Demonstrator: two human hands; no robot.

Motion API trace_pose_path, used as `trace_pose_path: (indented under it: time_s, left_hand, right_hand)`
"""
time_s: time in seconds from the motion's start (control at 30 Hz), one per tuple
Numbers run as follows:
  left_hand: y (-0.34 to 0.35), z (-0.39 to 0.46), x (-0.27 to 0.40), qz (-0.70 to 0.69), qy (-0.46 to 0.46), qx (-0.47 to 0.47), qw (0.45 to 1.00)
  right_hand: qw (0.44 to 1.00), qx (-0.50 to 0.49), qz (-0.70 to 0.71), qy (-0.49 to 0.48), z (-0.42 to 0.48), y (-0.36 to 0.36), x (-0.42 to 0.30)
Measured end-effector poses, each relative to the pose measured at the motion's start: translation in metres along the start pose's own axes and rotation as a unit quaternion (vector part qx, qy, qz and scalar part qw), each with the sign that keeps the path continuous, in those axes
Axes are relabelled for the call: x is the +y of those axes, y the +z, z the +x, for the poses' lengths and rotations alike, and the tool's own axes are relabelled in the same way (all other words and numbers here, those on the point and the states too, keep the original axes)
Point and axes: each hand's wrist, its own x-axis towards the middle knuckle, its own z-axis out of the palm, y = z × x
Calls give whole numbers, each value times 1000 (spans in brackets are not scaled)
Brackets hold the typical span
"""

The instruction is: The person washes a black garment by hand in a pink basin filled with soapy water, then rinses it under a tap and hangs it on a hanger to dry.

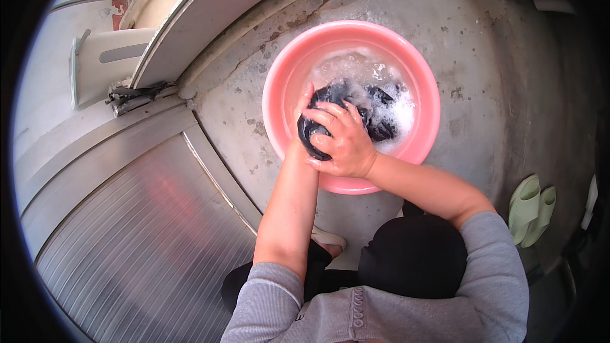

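A pink plastic basin (350, 28) stands on the floor before me, holding sudsy water (352, 59). Bunched between my hands over its near left side is a wet, dark cloth (312, 136). My right hand (343, 140) lies across the top of the bundle with its fingers curled over it. On the left side, my left hand (305, 105) grips the same cloth; much of that hand is hidden behind the fabric and the right hand. More dark fabric (381, 128) shows among white foam (405, 109) at the right of the basin.
A ribbed metal panel (157, 228) fills the lower left, below a raised ledge (214, 24). Pale green slippers (526, 207) rest on the concrete floor (462, 81) to the right. My shod foot (331, 238) is just below the basin.
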Motion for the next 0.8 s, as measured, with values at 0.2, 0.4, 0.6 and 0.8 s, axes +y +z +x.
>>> trace_pose_path:
  time_s: [0.2, 0.4, 0.6, 0.8]
  left_hand:
    - [-21, 8, -20, 133, 132, 160, 969]
    - [-18, 11, -2, 471, 193, 312, 802]
    - [-15, 9, -24, 847, 174, 334, 375]
    - [-47, 27, -1, 779, 189, 301, 517]
  right_hand:
    - [990, 101, 36, -86, 20, 12, 26]
    - [985, 26, -47, 162, 34, 12, 95]
    - [930, -156, -255, 215, 5, 20, 98]
    - [912, -250, -267, 185, 23, 19, 122]
